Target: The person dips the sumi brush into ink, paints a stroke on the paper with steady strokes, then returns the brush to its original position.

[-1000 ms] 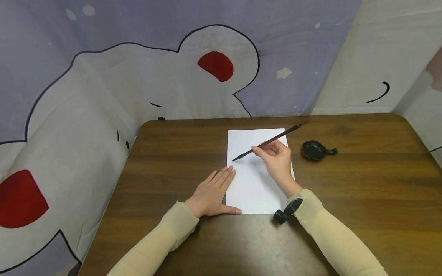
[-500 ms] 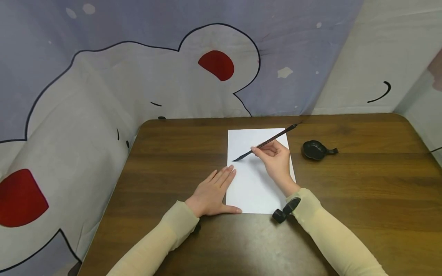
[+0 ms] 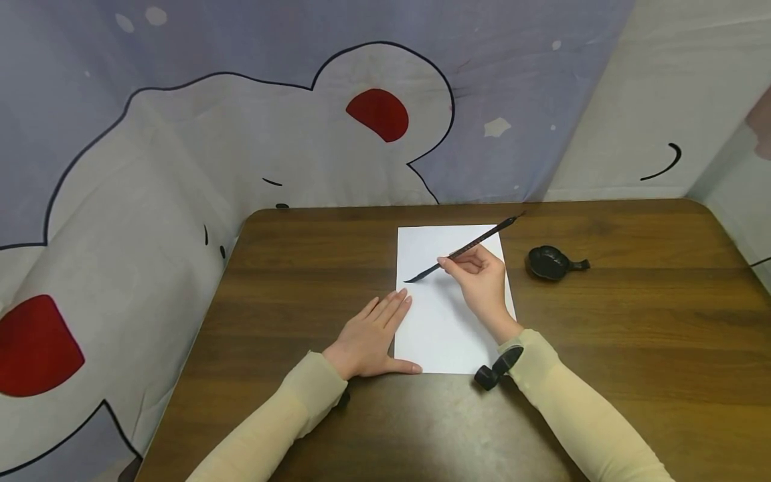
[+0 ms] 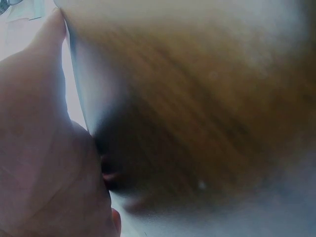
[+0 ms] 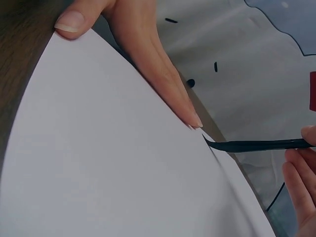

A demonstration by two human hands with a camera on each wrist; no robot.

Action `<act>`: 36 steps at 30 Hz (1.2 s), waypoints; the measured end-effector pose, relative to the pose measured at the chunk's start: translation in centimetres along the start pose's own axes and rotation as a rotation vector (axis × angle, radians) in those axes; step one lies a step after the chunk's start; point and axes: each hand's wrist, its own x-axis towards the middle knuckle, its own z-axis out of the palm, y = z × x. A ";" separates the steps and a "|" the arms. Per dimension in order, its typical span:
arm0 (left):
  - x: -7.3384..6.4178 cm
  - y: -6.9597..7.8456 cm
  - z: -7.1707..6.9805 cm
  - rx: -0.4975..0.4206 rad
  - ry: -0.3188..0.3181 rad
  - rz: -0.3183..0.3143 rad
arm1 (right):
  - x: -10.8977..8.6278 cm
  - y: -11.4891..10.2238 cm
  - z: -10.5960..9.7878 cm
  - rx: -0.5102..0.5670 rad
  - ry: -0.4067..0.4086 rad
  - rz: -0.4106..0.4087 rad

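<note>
My right hand pinches a dark writing brush between thumb and fingers, its shaft slanting up to the right. The brush tip meets the white sheet of paper near the left edge and bends there in the right wrist view. With fingers stretched out, my left hand rests flat on the paper's lower left edge and the table beside it. Its thumb lies at the sheet's near corner. The left wrist view shows only part of that hand.
A small black dish with a short handle stands on the wooden table, right of the paper. Behind the table hangs a printed cloth. A black wrist device sits at my right cuff.
The right hand has shifted slightly left and down with the brush, whose tip now bends against the paper. My left hand stays in place.
</note>
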 end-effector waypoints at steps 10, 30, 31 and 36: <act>0.0 -0.1 0.1 -0.010 0.007 0.006 | 0.0 0.0 0.1 -0.025 0.012 0.019; -0.1 0.1 -0.3 -0.002 -0.006 0.008 | 0.1 -0.4 -0.2 -0.043 0.019 0.001; -0.1 0.1 -0.2 -0.002 -0.007 0.008 | 0.1 -0.1 -0.3 -0.043 0.021 0.000; 0.0 0.0 -0.1 -0.007 -0.002 0.006 | 0.6 2.0 -0.8 -0.010 0.042 0.007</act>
